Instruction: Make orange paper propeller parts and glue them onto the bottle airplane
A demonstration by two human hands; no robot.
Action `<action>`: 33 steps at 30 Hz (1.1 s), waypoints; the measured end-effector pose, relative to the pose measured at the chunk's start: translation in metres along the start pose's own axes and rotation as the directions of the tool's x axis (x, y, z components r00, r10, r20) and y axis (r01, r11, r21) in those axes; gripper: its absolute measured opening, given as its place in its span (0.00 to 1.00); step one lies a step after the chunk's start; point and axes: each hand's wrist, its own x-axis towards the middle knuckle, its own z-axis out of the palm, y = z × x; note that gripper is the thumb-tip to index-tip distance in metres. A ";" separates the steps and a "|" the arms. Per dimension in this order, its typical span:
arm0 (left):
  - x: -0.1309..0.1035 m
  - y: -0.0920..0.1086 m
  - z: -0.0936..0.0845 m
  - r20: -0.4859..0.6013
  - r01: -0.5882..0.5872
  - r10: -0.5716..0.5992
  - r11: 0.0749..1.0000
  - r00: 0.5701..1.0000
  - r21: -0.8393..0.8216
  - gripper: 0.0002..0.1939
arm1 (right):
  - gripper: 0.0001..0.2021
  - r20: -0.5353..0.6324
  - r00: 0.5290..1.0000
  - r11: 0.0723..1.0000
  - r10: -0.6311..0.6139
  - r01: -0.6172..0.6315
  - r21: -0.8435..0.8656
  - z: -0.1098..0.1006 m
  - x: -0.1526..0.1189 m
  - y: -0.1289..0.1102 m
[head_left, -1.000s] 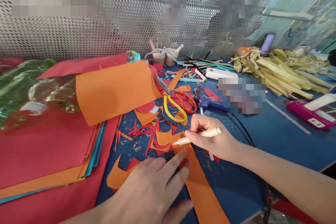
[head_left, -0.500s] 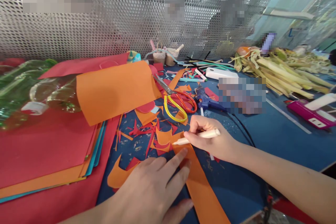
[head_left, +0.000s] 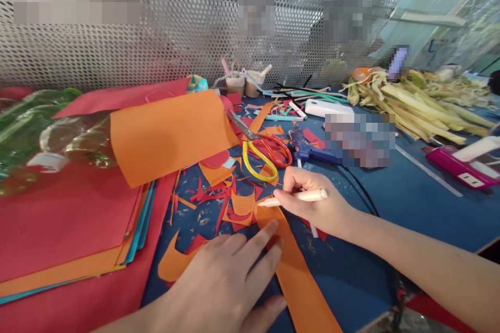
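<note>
My right hand (head_left: 314, 203) pinches a cream-coloured marker (head_left: 307, 196), its tip pointing left at the upper end of an orange paper strip (head_left: 299, 265). Whether the tip touches the paper I cannot tell. With fingers stretched out, my left hand (head_left: 230, 276) lies across the strip's left edge and presses on it. Orange and red paper scraps (head_left: 236, 208) surround the strip's far end. Beyond them rest scissors (head_left: 260, 148) with one yellow and one red handle. A blue glue gun (head_left: 310, 148) lies just past my right hand.
Stacked coloured paper (head_left: 70, 218) covers the left side, with plastic bottles (head_left: 35, 125) and an orange sheet (head_left: 172, 138) behind it. Dried husks (head_left: 422, 106) and a magenta-and-white device (head_left: 463, 166) are at the right. Small pots (head_left: 235, 85) stand by the perforated metallic sheet (head_left: 187, 21).
The marker tip has moved slightly upward at the strip's end, along with my right hand. My left hand keeps its place, and the view has shifted a little.
</note>
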 end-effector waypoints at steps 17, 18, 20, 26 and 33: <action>0.001 -0.001 0.001 0.012 -0.021 0.021 1.000 1.000 0.021 0.19 | 0.15 -0.093 0.993 0.993 -0.069 0.059 -0.105 -0.006 0.002 -0.008; 0.001 -0.001 0.001 0.010 -0.024 0.024 1.000 1.000 0.020 0.19 | 0.15 -0.096 0.993 0.992 -0.072 0.062 -0.108 -0.006 0.002 -0.009; 0.001 -0.001 0.001 0.007 -0.028 0.028 0.999 1.000 0.018 0.19 | 0.15 -0.104 0.992 0.991 -0.076 0.064 -0.117 -0.007 0.002 -0.009; 0.000 -0.002 0.001 -0.013 -0.035 0.035 0.999 0.999 0.002 0.18 | 0.15 -0.108 0.990 0.989 -0.094 0.081 -0.121 -0.009 0.001 -0.009; 0.000 -0.001 0.002 -0.002 -0.039 0.039 0.999 0.999 0.025 0.19 | 0.15 -0.115 0.988 0.987 -0.102 0.086 -0.136 -0.012 0.001 -0.014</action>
